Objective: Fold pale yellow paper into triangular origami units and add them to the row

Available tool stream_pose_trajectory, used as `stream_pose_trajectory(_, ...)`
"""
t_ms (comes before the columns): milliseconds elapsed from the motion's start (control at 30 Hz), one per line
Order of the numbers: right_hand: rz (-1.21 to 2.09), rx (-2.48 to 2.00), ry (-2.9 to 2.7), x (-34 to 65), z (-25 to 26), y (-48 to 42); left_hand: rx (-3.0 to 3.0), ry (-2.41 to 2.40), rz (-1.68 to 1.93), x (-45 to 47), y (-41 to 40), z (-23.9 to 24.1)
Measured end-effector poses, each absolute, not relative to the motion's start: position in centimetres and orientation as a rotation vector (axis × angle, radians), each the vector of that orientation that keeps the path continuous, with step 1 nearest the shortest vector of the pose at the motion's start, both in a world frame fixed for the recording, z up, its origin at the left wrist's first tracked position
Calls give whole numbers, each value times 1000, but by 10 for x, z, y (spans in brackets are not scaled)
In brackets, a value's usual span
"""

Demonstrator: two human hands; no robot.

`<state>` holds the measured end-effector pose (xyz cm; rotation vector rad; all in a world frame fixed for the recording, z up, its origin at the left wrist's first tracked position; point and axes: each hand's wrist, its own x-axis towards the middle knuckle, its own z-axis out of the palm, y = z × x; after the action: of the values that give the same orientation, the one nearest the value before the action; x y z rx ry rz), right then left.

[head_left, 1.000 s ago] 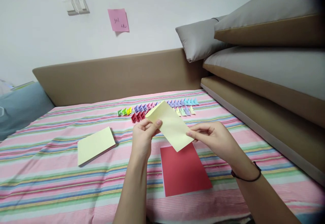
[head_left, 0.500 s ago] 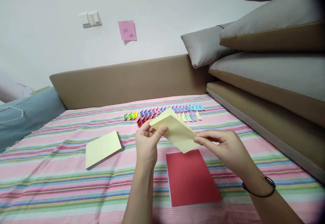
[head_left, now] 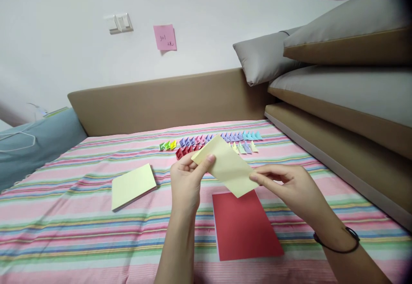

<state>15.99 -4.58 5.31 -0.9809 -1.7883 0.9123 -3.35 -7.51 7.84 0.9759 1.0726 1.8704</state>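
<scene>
Thin pale-yellow paper sheet [head_left: 229, 169]: smooth, raised above the matte red four-sided paper [head_left: 247, 232].
Bare left hand [head_left: 188, 178]: thumb and fingers closed, pinching the sheet's left side.
Bare right hand [head_left: 291, 185]: thumb and forefinger closed on its right corner.
Striped pink cloth [head_left: 77, 219]: creased fabric.
Pale-yellow paper stack [head_left: 133, 186]: flat four-sided block.

The yellow sheet [head_left: 229, 169] is smooth, matt paper, the striped cover [head_left: 80, 234] wrinkled cloth.
</scene>
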Motion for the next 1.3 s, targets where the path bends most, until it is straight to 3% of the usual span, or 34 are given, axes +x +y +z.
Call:
stream_pose_trajectory(433, 1168, -979, -1579, 144, 70, -69, 765, 1001, 1677, 3, -74, 74)
stream_pose_trajectory(1300, 871, -1066, -1808, 151, 89, -93, 671, 910, 1892, 5, -92, 97)
